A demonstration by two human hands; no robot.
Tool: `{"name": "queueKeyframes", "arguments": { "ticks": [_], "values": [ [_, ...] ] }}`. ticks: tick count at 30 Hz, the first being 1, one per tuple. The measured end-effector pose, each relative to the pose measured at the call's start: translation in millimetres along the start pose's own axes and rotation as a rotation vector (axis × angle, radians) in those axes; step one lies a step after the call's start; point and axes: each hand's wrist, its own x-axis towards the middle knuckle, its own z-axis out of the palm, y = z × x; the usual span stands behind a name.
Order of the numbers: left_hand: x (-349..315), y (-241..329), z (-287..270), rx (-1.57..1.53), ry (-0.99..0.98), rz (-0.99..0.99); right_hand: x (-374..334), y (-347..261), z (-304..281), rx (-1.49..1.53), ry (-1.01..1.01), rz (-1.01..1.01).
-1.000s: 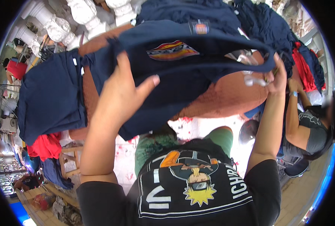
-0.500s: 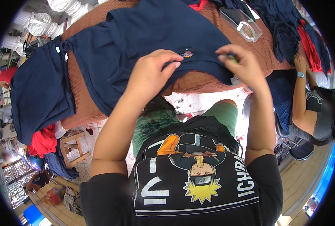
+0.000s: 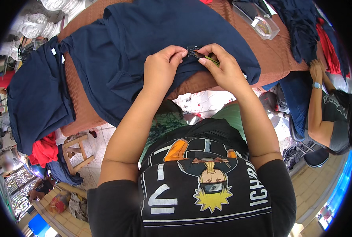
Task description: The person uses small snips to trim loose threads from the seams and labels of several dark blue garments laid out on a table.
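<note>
A navy garment (image 3: 156,29) is spread over the brown-covered table in front of me, its curved edge toward my lap. Near that edge sits a small dark sewn label (image 3: 192,49). My left hand (image 3: 160,69) pinches at the label's left side, thumb against forefinger. From the right, my right hand (image 3: 227,73) closes around small thread snips (image 3: 212,60) with a yellow-green handle. Their dark tip lies at the label's lower edge, close to my left fingertips. Fingers partly hide the label and the snips.
Brown quilted cloth (image 3: 279,57) covers the table. A clear plastic box (image 3: 270,33) stands at the far right, beside piled dark garments (image 3: 298,29). Another navy garment (image 3: 37,94) hangs over the left end. A co-worker's hand (image 3: 316,71) rests at the right edge. A wooden stool (image 3: 80,150) stands lower left.
My right hand has moved left to the label, bringing the snips' tip to it. My left hand has shifted slightly up and left and now pinches at the label.
</note>
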Motion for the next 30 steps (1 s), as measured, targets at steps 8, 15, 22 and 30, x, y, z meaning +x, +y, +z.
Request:
{"name": "queueKeyframes", "arguments": {
  "ticks": [8, 15, 22, 30],
  "values": [
    [4.7, -8.3, -0.5, -0.248, -0.034, -0.019, 1.0, 4.1, 4.9, -0.098, 0.029, -0.097],
    [-2.1, 5.1, -48.7, -0.521, -0.489, 0.502, 6.6, -7.8, -2.5, -0.212, 0.024, -0.125],
    [-29.0, 28.2, -137.3, 0.086, -0.055, 0.186, 7.0, -12.0, -18.4, -0.285, 0.115, -0.036],
    [-42.6, -15.0, -136.6, 0.187, 0.051, -0.038, 2.6, -0.2, -18.9, -0.282, 0.240, -0.093]
  ]
}}
